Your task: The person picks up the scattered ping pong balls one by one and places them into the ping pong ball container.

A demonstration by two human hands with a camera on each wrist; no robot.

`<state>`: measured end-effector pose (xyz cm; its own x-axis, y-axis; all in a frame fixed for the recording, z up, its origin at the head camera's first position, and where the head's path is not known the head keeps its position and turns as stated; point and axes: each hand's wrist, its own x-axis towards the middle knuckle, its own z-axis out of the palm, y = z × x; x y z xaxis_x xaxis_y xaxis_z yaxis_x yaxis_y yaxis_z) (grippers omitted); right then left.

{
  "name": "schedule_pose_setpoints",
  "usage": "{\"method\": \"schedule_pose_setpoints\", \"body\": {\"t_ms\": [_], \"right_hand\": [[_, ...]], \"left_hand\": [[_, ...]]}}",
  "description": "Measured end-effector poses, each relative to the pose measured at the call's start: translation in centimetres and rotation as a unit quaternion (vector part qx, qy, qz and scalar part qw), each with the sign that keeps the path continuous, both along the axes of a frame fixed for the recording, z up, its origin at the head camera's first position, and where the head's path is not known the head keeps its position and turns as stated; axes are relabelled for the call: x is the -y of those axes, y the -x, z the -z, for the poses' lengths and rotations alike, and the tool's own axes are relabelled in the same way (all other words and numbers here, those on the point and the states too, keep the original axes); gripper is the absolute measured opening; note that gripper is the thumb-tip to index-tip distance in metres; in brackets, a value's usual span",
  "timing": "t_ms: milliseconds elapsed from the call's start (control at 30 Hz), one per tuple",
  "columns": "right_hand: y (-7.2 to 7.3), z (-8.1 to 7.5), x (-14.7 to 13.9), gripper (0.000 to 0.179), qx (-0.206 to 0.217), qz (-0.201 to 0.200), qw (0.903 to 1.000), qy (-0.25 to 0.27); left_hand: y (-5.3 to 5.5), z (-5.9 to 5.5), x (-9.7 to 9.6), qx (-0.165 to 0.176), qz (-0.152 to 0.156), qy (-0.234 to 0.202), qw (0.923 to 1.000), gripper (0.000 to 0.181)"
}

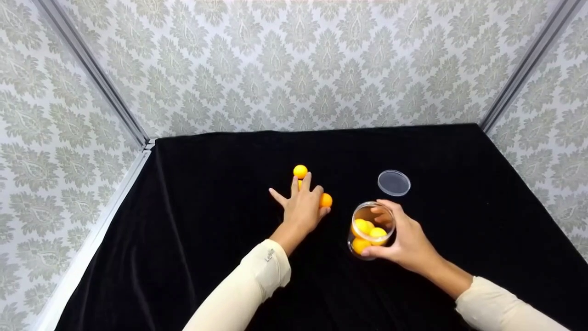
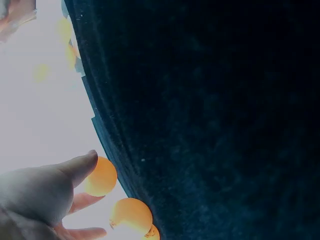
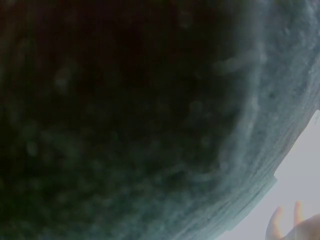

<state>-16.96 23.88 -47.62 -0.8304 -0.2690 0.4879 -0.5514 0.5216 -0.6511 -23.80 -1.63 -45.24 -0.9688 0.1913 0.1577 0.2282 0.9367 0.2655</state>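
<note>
Between the thumb and index finger of my left hand [image 1: 301,207] an orange ball [image 1: 325,200] is pinched; the thumb [image 2: 80,167] lies against it in the left wrist view. The other fingers are spread out. Just beyond their tips sits a second orange ball [image 1: 300,171], and a third ball [image 1: 300,184] is partly hidden behind the fingers. My right hand [image 1: 411,243] grips a clear jar [image 1: 351,246] from its right side, thumb in front and fingers round the back. The jar's mouth is uncovered, and several orange balls [image 1: 361,246] lie inside.
A round clear lid [image 1: 394,183] lies on the black cloth [image 1: 220,184] behind the jar. Patterned wall panels [image 1: 294,64] stand at the back and both sides. Dark cloth fills most of the right wrist view, with fingertips [image 3: 275,225] at its lower right corner.
</note>
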Motion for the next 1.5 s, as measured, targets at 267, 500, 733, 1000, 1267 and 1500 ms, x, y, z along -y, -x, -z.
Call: {"method": "schedule_pose_setpoints", "body": {"t_ms": [267,500,733,1000,1267,1500], "right_hand": [[0.0,0.0,0.0,0.109,0.005,-0.004,1.0000,0.006],[0.0,-0.1,0.0,0.108,0.002,-0.010,0.9999,0.009],[0.0,0.0,0.0,0.108,0.000,-0.010,0.9999,0.003],[0.0,0.1,0.0,0.108,0.003,-0.005,1.0000,0.000],[0.1,0.0,-0.1,0.107,0.002,-0.013,0.9999,0.000],[-0.1,-0.1,-0.1,0.107,0.012,-0.018,0.9998,0.004]], "left_hand": [[-0.6,-1.2,-0.2,-0.014,0.010,-0.010,0.9998,0.039],[-1.7,-3.1,-1.2,-0.041,0.022,-0.014,0.9988,0.039],[-3.5,-5.4,-2.6,-0.087,0.037,-0.010,0.9955,0.036],[-5.2,-7.4,-3.4,-0.105,0.059,-0.013,0.9927,0.032],[-6.3,-8.4,-4.0,-0.114,0.074,-0.004,0.9908,0.037],[-7.1,-8.6,-4.6,-0.121,0.088,0.007,0.9887,0.038]]}}
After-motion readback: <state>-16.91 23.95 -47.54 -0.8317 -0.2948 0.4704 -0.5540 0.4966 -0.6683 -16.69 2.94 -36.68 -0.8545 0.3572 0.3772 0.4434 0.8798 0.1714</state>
